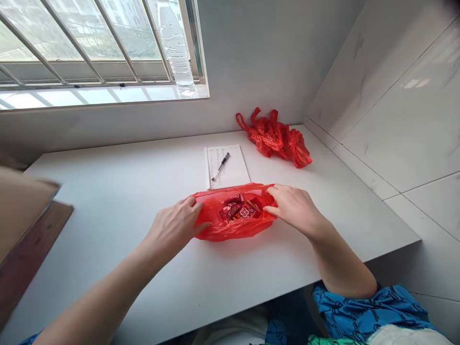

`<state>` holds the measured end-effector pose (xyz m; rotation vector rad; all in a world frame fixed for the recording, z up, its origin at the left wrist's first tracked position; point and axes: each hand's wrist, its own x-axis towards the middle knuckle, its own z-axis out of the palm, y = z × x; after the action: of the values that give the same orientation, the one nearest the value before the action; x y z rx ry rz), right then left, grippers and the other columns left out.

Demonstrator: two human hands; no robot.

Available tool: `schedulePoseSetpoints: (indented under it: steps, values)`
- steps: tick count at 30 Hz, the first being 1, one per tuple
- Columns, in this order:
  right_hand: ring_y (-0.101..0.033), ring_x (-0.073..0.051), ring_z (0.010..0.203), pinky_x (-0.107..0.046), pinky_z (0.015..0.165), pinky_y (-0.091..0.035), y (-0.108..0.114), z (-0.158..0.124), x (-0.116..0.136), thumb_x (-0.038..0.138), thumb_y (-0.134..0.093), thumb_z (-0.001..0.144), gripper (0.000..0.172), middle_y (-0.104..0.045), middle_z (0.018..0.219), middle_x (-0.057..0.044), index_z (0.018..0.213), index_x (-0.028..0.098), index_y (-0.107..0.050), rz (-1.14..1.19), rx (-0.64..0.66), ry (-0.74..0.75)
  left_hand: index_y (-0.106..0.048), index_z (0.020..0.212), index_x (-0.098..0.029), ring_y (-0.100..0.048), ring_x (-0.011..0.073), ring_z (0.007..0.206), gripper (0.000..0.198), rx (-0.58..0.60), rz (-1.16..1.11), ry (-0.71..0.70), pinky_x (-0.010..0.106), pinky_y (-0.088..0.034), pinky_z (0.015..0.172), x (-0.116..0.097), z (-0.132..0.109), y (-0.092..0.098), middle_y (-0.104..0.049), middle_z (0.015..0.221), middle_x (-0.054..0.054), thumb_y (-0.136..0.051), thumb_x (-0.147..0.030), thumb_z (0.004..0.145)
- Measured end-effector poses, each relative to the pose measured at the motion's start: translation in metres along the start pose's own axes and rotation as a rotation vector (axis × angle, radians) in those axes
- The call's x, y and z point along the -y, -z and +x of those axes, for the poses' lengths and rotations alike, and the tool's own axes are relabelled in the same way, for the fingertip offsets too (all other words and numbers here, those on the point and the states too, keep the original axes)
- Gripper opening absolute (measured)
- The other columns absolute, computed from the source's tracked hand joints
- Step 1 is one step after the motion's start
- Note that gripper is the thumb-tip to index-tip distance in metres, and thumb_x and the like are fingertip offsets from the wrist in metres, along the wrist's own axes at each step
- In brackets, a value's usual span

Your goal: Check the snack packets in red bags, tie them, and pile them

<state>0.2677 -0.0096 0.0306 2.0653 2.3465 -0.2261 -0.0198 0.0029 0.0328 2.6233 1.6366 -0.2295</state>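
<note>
A red plastic bag (230, 233) lies on the white table with its mouth spread wide. Inside it are several small dark-red wrapped packets (244, 209), printed in white and gold. My left hand (181, 218) grips the bag's left edge, thumb inside the opening and fingers on the outside. At the opposite end, my right hand (293, 206) holds the right edge between thumb and fingers. Just beyond the bag lies an open notebook (233, 167) with writing on its page, and a black-and-clear pen (220, 166) rests across it.
More red plastic bags (275, 139) lie crumpled at the table's back right corner. A clear water bottle (176, 52) stands on the sill of the barred window. Cardboard boxes (32, 230) sit at the left. The tiled wall (402, 129) borders the white table (118, 191) on the right.
</note>
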Motion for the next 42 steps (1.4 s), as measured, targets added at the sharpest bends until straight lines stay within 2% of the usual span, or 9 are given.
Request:
schedulePoseSetpoints:
  steps: [4,9,16,22,24,27,31,37,42]
  values:
    - [-0.055,-0.018,0.066,-0.029,0.052,-0.027,-0.003,0.002,-0.001,0.022,-0.065,0.079,0.020,-0.060,0.077,-0.002,0.074,0.022,-0.046,0.013,0.100,-0.001,-0.056,0.081,-0.020,-0.052,0.0165,0.058,0.005,0.052,-0.030,-0.051,0.027,-0.021,0.049,0.007,0.003,-0.009,-0.057,0.079,0.005,-0.051,-0.021,0.084]
    - [-0.051,-0.014,0.061,-0.028,0.053,-0.027,0.004,0.000,-0.009,0.006,-0.053,0.076,0.017,-0.059,0.070,0.002,0.073,0.022,-0.049,0.191,0.165,0.127,-0.058,0.081,-0.020,-0.051,0.0148,0.057,0.020,0.046,-0.240,-0.158,0.026,-0.029,0.051,0.008,-0.003,0.010,-0.058,0.071,0.002,-0.041,-0.011,0.085]
    - [-0.064,-0.016,0.087,-0.029,0.075,-0.049,0.013,-0.001,0.003,0.019,-0.056,0.088,0.011,-0.071,0.095,-0.001,0.092,0.023,-0.065,0.800,0.161,0.560,-0.065,0.111,-0.025,-0.061,0.0158,0.083,0.021,-0.308,-0.893,-0.294,0.028,-0.050,0.072,-0.005,-0.019,0.054,-0.064,0.099,0.006,-0.051,-0.033,0.097]
    - [-0.066,-0.017,0.090,-0.032,0.080,-0.054,0.023,-0.008,0.024,0.033,-0.063,0.091,0.014,-0.069,0.095,-0.004,0.098,0.021,-0.064,1.248,0.073,0.627,-0.034,0.142,-0.029,-0.059,0.0225,0.114,0.057,-0.334,-1.390,-0.302,0.036,-0.055,0.090,-0.048,0.007,0.012,-0.053,0.133,0.011,-0.057,-0.045,0.093]
    - [-0.066,-0.018,0.093,-0.033,0.083,-0.054,0.024,-0.006,0.021,0.034,-0.062,0.091,0.016,-0.069,0.099,-0.004,0.099,0.021,-0.065,1.210,0.083,0.615,-0.031,0.145,-0.029,-0.053,0.0244,0.126,0.068,-0.277,-1.305,-0.350,0.038,-0.050,0.100,-0.063,0.016,-0.005,-0.048,0.143,0.011,-0.066,-0.039,0.087]
    - [-0.068,-0.017,0.085,-0.031,0.076,-0.054,0.022,0.011,0.010,0.042,-0.059,0.093,0.024,-0.071,0.095,-0.004,0.102,0.020,-0.066,1.040,0.072,0.552,-0.045,0.134,-0.023,-0.056,0.0223,0.121,0.042,-0.239,-1.105,-0.349,0.038,-0.047,0.101,-0.074,0.023,-0.023,-0.058,0.132,0.009,-0.055,-0.031,0.094]
    - [-0.067,-0.016,0.079,-0.029,0.074,-0.051,0.008,0.065,0.002,0.039,-0.049,0.098,0.027,-0.071,0.097,-0.004,0.105,0.019,-0.065,0.684,-0.169,0.347,-0.057,0.116,-0.021,-0.061,0.0203,0.108,0.029,-0.227,-0.920,-0.350,0.034,-0.049,0.092,-0.070,0.024,-0.033,-0.066,0.116,0.006,-0.044,-0.014,0.092]
    - [-0.066,-0.020,0.098,-0.029,0.079,-0.047,-0.018,0.144,0.043,0.017,-0.047,0.095,0.035,-0.065,0.124,-0.010,0.127,0.024,-0.061,0.263,-0.210,0.256,-0.056,0.089,-0.019,-0.061,0.0198,0.086,0.023,-0.220,-0.779,-0.322,0.031,-0.046,0.076,-0.058,0.032,-0.050,-0.066,0.091,0.004,-0.041,-0.006,0.078]
    - [-0.066,-0.020,0.095,-0.028,0.076,-0.045,-0.028,0.173,0.068,0.016,-0.048,0.094,0.024,-0.068,0.111,-0.009,0.105,0.023,-0.068,0.238,-0.228,0.220,-0.043,0.072,-0.020,-0.050,0.0172,0.069,0.010,-0.265,-0.735,-0.328,0.030,-0.038,0.067,-0.043,0.034,-0.058,-0.054,0.072,0.001,-0.041,-0.015,0.080]
